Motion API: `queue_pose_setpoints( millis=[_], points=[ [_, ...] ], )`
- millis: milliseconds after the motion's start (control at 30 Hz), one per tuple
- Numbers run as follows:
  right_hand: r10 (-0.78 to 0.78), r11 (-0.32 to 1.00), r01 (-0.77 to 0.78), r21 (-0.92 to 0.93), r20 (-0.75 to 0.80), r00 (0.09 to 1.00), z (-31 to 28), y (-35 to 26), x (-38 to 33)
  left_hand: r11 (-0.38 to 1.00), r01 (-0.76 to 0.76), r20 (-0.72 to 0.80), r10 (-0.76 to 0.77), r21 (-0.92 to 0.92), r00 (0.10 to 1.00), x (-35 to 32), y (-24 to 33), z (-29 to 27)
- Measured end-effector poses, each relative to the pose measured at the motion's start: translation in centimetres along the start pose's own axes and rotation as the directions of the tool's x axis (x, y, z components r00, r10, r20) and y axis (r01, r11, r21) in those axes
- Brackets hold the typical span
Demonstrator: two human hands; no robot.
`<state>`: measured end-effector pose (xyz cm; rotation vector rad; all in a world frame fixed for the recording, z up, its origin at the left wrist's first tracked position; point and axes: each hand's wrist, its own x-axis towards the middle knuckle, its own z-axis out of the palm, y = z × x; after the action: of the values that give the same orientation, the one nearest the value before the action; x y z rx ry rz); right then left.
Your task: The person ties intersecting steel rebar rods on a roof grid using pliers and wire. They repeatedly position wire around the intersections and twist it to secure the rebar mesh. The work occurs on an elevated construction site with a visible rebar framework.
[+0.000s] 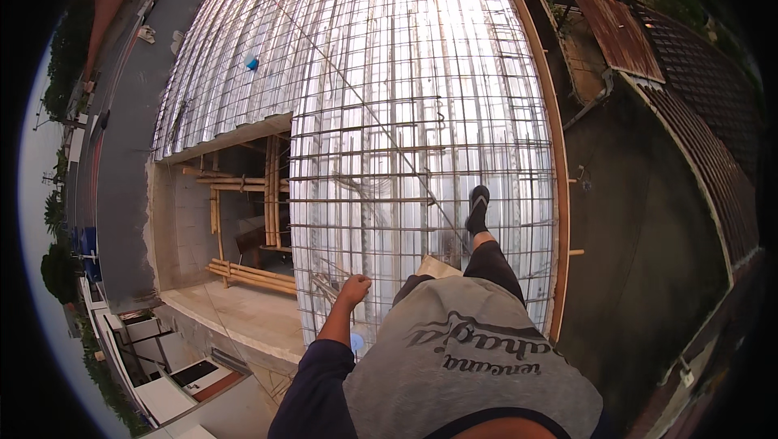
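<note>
My left hand (355, 289) hangs over the rebar mesh (397, 200) with its fingers curled closed. Whether anything is inside them is hidden. Under the mesh lies shiny corrugated metal decking (324, 228). Some thin loose rods (326, 287) lie on the mesh beside this hand. A pale blue round thing (356, 343) shows below it, partly behind my arm. My right hand is not in view. One foot in a dark shoe (479, 209) is set forward on the mesh; the other leg is mostly hidden by my shirt.
Left of the decking is a deep opening with bamboo poles (251, 275) inside. A board edge (561, 236) runs along the right, with a drop beyond it to dark ground (640, 220). A small blue object (252, 63) lies on the mesh farther off. Rusty roofing (620, 30) stands at far right.
</note>
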<state>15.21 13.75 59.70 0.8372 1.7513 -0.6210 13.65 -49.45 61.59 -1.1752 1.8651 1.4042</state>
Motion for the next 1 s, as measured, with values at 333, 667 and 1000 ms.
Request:
queue_pose_setpoints(
  millis=[333, 667, 1000],
  points=[
    [-0.098, 0.987, 0.084, 0.138, 0.092, 0.991, -13.7, -31.0, 5.2, 0.998, 0.043, -0.153, -0.050, -0.046, 0.987, 6.3, 16.5, -3.9],
    [-0.359, 0.933, 0.358, -0.022, -0.037, 0.933, -21.7, -61.1, 3.9, 0.896, 0.272, -0.178, -0.349, -0.352, 0.920, 10.1, 19.4, -6.7],
    [-0.246, 0.852, 0.228, -0.471, 0.025, 0.969, -15.4, -81.1, 6.2, 0.952, 0.251, -0.002, -0.255, -0.176, 0.967, 26.7, 20.4, -15.8]
  ],
)
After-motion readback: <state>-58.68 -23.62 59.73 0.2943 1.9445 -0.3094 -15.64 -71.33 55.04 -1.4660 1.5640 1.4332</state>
